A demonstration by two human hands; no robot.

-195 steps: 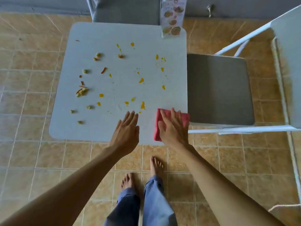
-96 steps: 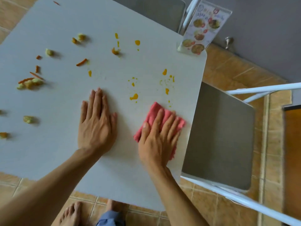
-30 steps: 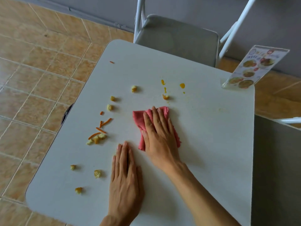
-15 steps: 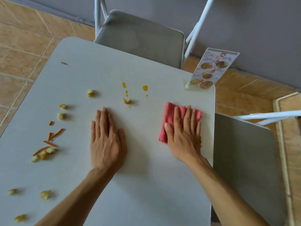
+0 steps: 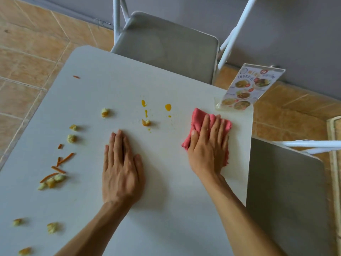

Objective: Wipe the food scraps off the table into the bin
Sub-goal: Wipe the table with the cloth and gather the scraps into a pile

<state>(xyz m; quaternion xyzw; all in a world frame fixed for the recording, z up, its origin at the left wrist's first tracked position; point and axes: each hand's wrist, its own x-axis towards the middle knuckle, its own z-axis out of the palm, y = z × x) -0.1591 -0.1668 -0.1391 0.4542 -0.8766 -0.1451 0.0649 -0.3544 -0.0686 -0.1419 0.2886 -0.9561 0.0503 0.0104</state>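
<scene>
A: Nearest us, the table (image 5: 166, 228) runs bare and pale under both forearms. Down at the near left, a few yellow scraps (image 5: 52, 227) lie loose, well apart from either hand.

B: And the left hand (image 5: 121, 169)?

A: Flat on the tabletop, palm down, fingers straight and close together, thumb out to the side. It grips nothing.

B: Right hand (image 5: 208, 145)?

A: Pressed flat on a red cloth (image 5: 198, 119), fingers slightly spread across it. The cloth is bunched beneath the palm, its far edge poking out past the fingertips, close to the table's right edge.

B: What's left to the side?

A: Left of the left hand, orange strips (image 5: 63, 159) lie beside pale chunks (image 5: 50, 182), then two more lumps further up. Between the hands and a bit beyond, an orange bit (image 5: 146, 122) sits among yellow smears (image 5: 168, 107).

B: Anything standing near the cloth?

A: Yes, a menu stand (image 5: 245, 89) just beyond it on the far right corner, tilted back, clear base on the table. The cloth is near it, not touching.

B: Around the table?

A: A grey chair (image 5: 287, 200) hard against the right edge, another chair seat (image 5: 166, 45) pushed up at the far side, with white legs (image 5: 238, 30) rising behind. Tan floor tiles (image 5: 27, 52) left, grey wall (image 5: 276, 24) beyond. No bin in view.
</scene>
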